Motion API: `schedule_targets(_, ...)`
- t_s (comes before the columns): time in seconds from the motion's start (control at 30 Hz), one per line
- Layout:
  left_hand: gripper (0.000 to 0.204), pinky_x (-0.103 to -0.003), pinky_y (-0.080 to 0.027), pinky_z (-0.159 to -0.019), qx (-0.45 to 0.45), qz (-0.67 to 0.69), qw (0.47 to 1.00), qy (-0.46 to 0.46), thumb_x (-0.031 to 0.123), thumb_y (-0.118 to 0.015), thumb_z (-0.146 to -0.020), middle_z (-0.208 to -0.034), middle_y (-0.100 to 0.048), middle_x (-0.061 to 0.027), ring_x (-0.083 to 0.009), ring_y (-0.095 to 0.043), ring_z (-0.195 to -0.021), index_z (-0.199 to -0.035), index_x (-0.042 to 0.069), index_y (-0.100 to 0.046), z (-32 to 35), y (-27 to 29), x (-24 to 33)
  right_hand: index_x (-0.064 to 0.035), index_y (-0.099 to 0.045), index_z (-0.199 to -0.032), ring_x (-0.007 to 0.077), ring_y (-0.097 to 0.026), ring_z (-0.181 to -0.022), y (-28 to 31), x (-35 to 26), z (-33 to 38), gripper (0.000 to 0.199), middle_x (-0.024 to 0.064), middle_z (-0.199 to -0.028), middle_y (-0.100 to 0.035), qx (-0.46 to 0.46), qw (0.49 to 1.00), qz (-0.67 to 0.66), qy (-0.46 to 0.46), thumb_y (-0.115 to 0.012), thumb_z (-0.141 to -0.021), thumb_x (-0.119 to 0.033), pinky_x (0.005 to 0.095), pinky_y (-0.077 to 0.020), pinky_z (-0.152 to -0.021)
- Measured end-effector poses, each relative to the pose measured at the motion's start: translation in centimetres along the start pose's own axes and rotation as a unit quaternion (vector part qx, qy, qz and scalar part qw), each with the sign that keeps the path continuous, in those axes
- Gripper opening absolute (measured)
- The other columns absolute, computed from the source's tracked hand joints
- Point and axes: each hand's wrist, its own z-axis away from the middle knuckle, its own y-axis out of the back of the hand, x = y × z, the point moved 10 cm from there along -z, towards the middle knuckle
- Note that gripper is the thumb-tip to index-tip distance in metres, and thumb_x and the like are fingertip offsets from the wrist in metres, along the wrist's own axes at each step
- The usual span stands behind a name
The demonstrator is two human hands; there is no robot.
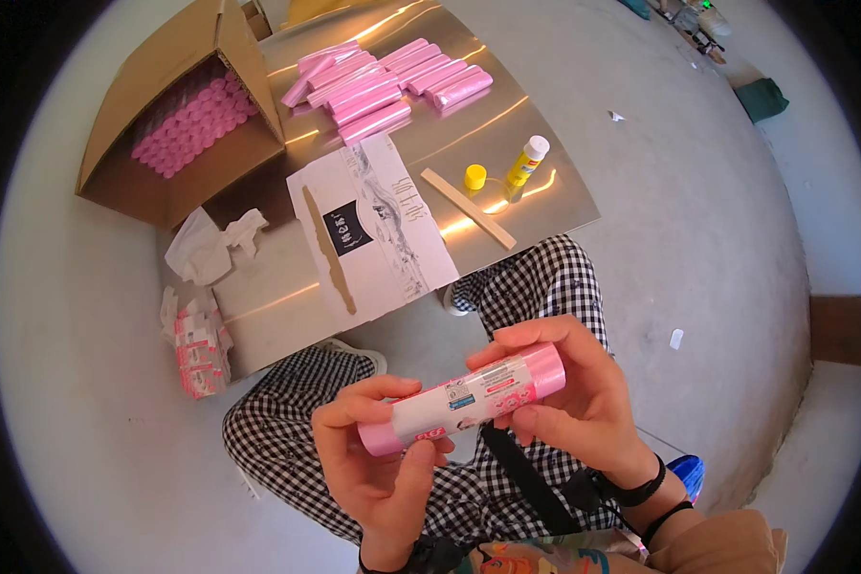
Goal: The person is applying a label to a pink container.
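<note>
Above my lap, both hands hold a pink roll [440, 411], seemingly of plastic bags, with a white printed label wrapped around its middle. My left hand [368, 478] grips the left end, thumb in front and fingers around the back. At the higher right end, my right hand [588, 407] has its fingers over the top and its thumb against the label's lower edge. The roll tilts up to the right, and pink shows at both ends. Several similar rolls [368, 100] without visible labels lie side by side on the metal table [268, 320].
A cardboard box [153, 86] full of pink rolls lies open at the left. White cardboard [383, 230], a wooden strip [469, 210], an uncapped glue stick [526, 163] and its yellow cap [474, 176] are on the table. Printed labels [201, 354] and crumpled white plastic [206, 244] sit at the left edge.
</note>
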Motion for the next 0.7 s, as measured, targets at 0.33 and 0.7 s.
schedule_targets(0.33,0.045,-0.031,-0.052,-0.080,-0.007,-0.088,0.995,-0.041,-0.011,-0.066,-0.070,-0.111,-0.052,-0.0233,-0.0216,-0.057,-0.097,-0.105,0.003,-0.041,0.5,0.1,0.8,-0.0026,-0.042,-0.128,0.0123,-0.060,-0.092,0.2,0.6,-0.1,0.049,0.0151,-0.120,-0.056,0.007,0.999,-0.037,-0.008,-0.057,-0.082,0.007,0.0207,-0.0484,-0.064)
schedule_targets(0.7,0.045,-0.029,-0.057,-0.070,-0.007,-0.065,0.997,-0.042,-0.013,-0.065,-0.070,-0.111,-0.052,-0.0227,-0.0229,-0.060,-0.091,-0.106,0.002,-0.042,0.4,-0.1,0.8,-0.0026,-0.042,-0.129,0.0154,-0.057,-0.105,0.2,0.4,0.1,0.050,0.0122,-0.119,-0.056,0.004,0.999,-0.044,-0.005,-0.056,-0.082,0.009,0.0268,-0.0484,-0.084)
